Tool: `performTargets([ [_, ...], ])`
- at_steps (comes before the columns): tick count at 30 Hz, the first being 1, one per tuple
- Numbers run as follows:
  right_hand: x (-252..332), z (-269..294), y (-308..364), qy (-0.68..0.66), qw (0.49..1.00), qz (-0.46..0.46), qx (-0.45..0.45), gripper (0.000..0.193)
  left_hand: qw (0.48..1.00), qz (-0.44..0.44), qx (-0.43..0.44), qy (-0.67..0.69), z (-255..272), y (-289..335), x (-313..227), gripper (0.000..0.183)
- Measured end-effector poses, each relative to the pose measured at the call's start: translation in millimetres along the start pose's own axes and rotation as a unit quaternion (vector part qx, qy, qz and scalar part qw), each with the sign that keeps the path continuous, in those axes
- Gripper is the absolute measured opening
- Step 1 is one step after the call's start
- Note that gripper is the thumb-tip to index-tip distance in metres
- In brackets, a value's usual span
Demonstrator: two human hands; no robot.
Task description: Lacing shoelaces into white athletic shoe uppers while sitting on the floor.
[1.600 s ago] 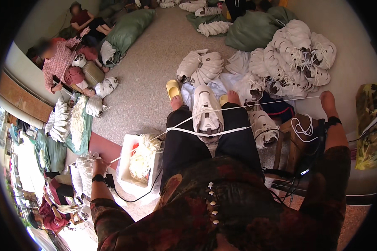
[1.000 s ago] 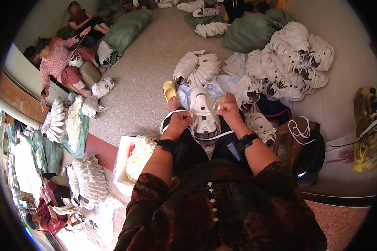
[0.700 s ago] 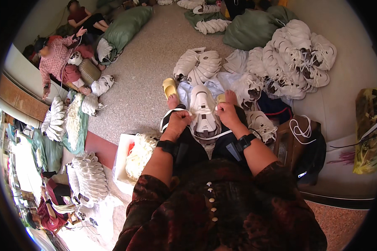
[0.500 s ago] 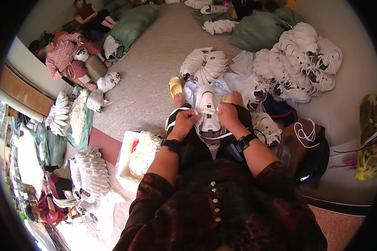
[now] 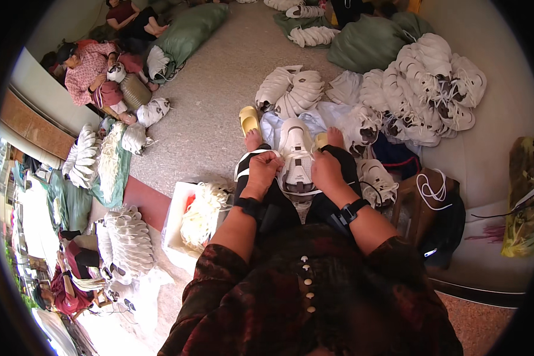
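Observation:
On my lap, between my knees, rests a white sneaker with a toe pointing away from me and a dark opening nearest my body. A white shoelace loops out over my left thigh and also trails below the shoe's opening. Along the shoe's left side, my left hand is closed, its thumb and finger pinching the lace. Opposite, my right hand is curled shut against the shoe's right edge, seemingly on the lace too; its fingertips are partly hidden.
A white box of loose laces stands left of my legs. Stacked white shoes fill the right side, near a green sack. A wooden stool is at my right. Other people sit at the left, one holding a shoe.
My right hand has shifted slightly toward me and to the right. The lace stretch seen across the shoe between my hands shows less now. My left hand stays nearly in place.

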State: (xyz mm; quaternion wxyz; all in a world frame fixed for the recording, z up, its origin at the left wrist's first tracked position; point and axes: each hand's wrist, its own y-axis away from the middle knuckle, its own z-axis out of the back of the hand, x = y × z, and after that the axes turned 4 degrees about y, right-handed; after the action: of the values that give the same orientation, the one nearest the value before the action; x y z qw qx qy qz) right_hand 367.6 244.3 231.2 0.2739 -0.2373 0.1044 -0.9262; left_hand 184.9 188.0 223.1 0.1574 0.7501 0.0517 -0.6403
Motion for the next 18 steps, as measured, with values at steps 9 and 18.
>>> performTargets([
  [9,19.7,18.6,-0.1,-0.077,0.99,0.056,-0.101,0.007,0.999,-0.021,-0.004,-0.037,2.0,-1.8,5.3,0.017],
  [18,17.9,-7.5,-13.0,-0.11,0.986,0.125,-0.031,0.013,0.903,-0.182,-0.069,-0.384,-21.4,1.4,-13.6,0.013],
])
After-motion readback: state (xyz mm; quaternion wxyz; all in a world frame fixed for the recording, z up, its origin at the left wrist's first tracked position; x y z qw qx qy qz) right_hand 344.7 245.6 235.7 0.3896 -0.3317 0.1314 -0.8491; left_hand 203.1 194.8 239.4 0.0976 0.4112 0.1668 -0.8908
